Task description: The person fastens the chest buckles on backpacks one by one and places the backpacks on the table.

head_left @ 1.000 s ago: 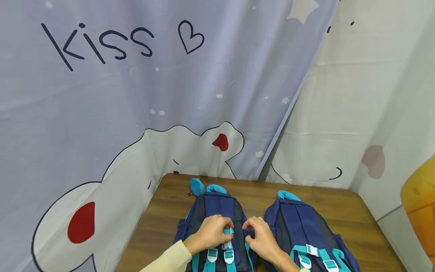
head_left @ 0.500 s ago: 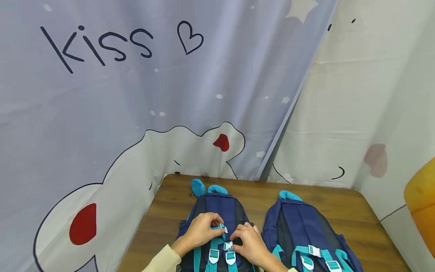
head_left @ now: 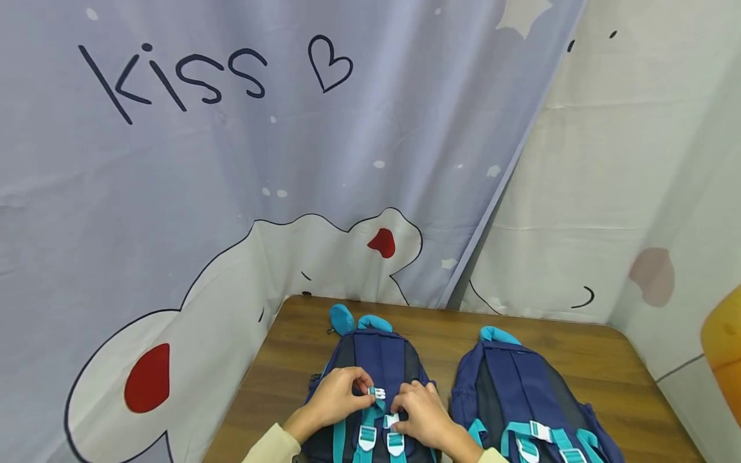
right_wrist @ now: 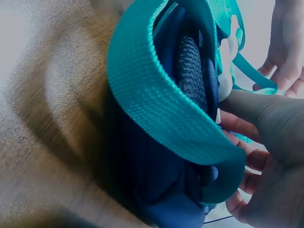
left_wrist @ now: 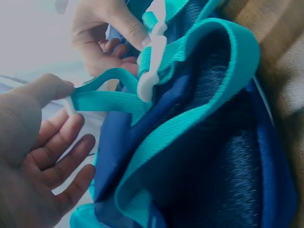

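A navy backpack (head_left: 379, 360) with teal straps lies on the table, front up. My left hand (head_left: 338, 397) pinches a white pronged buckle half (head_left: 379, 393) at the end of a teal strap (left_wrist: 107, 100), lifted off the bag. In the left wrist view, thumb and index finger meet on it while the other fingers spread loosely. Just to the right, my right hand (head_left: 425, 415) pinches the other white buckle half (head_left: 391, 421), low on the bag. The two halves are apart. White strap adjusters (head_left: 367, 438) sit below them. In the right wrist view, the right fingers (right_wrist: 244, 126) partly hide their buckle half.
A second navy backpack (head_left: 523, 392) lies to the right, its white buckle (head_left: 541, 431) fastened across teal straps. A round teal pouch (head_left: 342, 319) hangs at the first bag's top. Behind the wooden table (head_left: 440, 325) hangs a printed curtain (head_left: 231, 161).
My left hand has drawn its buckle half left and a little down, turning its prongs rightward. The right hand has moved left and down onto the other half.
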`<state>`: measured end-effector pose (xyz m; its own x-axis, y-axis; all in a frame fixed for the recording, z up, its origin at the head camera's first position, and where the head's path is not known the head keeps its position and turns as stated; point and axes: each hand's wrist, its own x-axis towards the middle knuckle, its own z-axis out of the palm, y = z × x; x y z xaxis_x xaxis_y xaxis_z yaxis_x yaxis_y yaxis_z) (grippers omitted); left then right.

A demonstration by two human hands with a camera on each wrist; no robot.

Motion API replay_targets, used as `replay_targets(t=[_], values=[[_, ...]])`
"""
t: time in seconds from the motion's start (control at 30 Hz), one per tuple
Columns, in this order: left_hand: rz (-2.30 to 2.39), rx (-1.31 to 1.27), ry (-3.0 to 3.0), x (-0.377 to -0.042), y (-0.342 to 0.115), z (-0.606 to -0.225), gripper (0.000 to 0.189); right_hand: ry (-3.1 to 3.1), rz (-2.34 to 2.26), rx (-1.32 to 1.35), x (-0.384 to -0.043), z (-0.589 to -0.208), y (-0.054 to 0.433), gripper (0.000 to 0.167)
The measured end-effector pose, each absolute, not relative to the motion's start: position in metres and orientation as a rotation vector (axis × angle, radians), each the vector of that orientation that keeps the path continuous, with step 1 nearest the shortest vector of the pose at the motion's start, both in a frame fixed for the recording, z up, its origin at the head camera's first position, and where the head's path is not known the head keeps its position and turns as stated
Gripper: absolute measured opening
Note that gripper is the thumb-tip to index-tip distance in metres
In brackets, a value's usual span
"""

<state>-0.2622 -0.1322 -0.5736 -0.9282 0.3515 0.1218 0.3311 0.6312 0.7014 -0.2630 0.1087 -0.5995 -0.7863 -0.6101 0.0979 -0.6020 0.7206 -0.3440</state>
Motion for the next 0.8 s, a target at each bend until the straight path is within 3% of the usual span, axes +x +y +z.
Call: replay_targets(t=[0.4, 0.8], values=[[1.503, 0.665, 2.684, -0.261, -0.133, -0.582, 0.019, 2.783, -0.743, -0.977, -0.266, -0.596, 0.11, 0.024], [1.529, 0.659, 2.671, -0.256, -0.138, -0.589, 0.019, 2.528, -1.222, -0.931, -0.269, -0.604, 0.112, 0.025]])
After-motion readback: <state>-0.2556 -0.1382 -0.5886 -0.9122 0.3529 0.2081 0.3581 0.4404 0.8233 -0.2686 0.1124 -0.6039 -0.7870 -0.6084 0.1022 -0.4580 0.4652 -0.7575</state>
